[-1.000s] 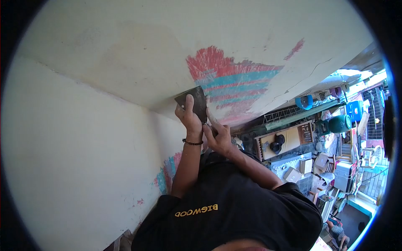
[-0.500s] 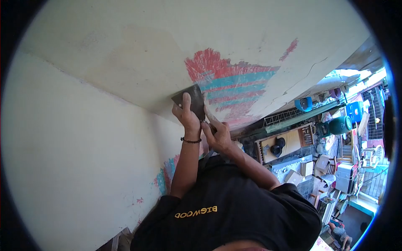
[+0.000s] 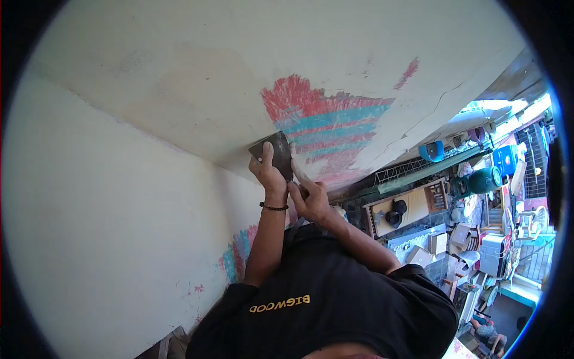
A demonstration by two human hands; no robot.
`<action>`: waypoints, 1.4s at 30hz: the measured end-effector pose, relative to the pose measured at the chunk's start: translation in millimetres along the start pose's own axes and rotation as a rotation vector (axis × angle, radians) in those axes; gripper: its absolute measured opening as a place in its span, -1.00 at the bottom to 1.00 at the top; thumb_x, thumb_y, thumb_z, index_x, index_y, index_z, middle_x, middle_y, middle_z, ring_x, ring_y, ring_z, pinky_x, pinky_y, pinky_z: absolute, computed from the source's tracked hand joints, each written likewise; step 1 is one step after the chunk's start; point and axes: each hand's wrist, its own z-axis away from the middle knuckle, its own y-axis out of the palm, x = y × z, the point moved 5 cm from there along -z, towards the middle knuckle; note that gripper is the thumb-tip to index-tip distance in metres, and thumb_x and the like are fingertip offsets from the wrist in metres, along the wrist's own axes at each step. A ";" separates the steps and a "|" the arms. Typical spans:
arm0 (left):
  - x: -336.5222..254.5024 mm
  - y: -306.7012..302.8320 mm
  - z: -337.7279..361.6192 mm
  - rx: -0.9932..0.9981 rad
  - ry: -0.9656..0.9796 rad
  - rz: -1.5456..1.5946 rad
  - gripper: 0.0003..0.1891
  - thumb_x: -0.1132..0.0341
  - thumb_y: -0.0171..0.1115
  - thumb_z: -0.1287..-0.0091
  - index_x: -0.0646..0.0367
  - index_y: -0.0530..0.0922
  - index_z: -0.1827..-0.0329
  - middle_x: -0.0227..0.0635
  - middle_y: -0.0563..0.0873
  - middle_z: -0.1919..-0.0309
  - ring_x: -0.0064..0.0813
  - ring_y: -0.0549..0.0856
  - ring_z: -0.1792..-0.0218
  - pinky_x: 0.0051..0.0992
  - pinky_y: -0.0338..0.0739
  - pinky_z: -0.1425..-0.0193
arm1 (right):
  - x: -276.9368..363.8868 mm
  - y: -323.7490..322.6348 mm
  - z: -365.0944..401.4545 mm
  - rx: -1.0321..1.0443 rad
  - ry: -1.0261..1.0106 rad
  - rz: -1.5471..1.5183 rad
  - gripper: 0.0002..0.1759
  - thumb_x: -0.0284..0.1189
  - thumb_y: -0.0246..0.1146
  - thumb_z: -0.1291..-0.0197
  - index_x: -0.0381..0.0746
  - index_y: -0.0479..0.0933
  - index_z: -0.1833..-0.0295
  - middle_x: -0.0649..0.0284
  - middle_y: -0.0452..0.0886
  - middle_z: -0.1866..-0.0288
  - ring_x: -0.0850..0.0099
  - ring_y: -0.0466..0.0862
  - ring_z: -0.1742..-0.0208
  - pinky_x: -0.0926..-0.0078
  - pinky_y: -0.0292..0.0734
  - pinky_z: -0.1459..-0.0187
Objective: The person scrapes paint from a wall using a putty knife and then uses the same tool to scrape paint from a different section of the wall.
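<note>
The left hand (image 3: 270, 173) presses its fingers on the dark blade (image 3: 277, 152) near the wall's (image 3: 203, 78) inner corner; whether they pinch it, I cannot tell. The right hand (image 3: 312, 202) curls around the handle (image 3: 304, 192).

This looks like a home, seen where a pale wall (image 3: 107, 239) meets a cluttered living yard. Toward one o'clock the surface carries red and blue paint patches (image 3: 332, 122), and at two o'clock a crack (image 3: 435, 109). Around three o'clock are a cushioned wooden daybed (image 3: 418, 203), a green gas cylinder (image 3: 485, 179) and a metal grille (image 3: 534, 161); near four o'clock, boxes (image 3: 437, 243) and a wooden chair (image 3: 473, 240).
</note>
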 end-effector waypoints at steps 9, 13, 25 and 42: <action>-43.6 30.9 1.7 0.047 0.059 0.017 -0.67 0.23 0.27 -0.42 0.36 0.53 -0.02 -0.21 0.68 0.19 -0.37 0.72 0.27 -0.39 0.68 0.20 | 38.0 -16.3 -12.2 -0.027 -0.103 0.017 -0.41 -0.51 0.27 -0.28 -0.26 0.41 -0.44 0.27 0.18 0.76 0.63 0.22 0.73 0.51 0.22 0.61; -59.9 52.5 4.3 0.142 0.045 0.043 -0.66 0.14 0.20 -0.47 0.29 0.55 -0.04 -0.32 0.67 0.21 -0.47 0.67 0.26 -0.44 0.60 0.12 | 61.3 -39.0 -25.8 0.013 -0.121 0.060 -0.44 -0.49 0.27 -0.29 -0.24 0.46 -0.41 0.26 0.16 0.76 0.62 0.21 0.73 0.49 0.22 0.60; 14.3 4.7 16.8 0.093 -0.125 0.056 -0.67 0.27 0.27 -0.43 0.33 0.49 -0.08 -0.21 0.68 0.18 -0.32 0.73 0.29 -0.36 0.71 0.19 | -16.7 -13.3 7.6 0.039 -0.044 -0.086 -0.41 -0.55 0.21 -0.29 -0.35 0.37 -0.45 0.27 0.39 0.67 0.62 0.36 0.64 0.52 0.36 0.51; -2.4 7.8 9.5 0.003 -0.045 0.051 -0.77 0.36 0.25 -0.41 0.37 0.53 0.03 -0.24 0.70 0.25 -0.41 0.73 0.35 -0.37 0.75 0.19 | -21.5 0.9 -3.9 0.202 -0.020 -0.110 -0.37 -0.60 0.16 -0.28 -0.45 0.26 -0.47 0.16 0.43 0.64 0.35 0.53 0.63 0.41 0.42 0.47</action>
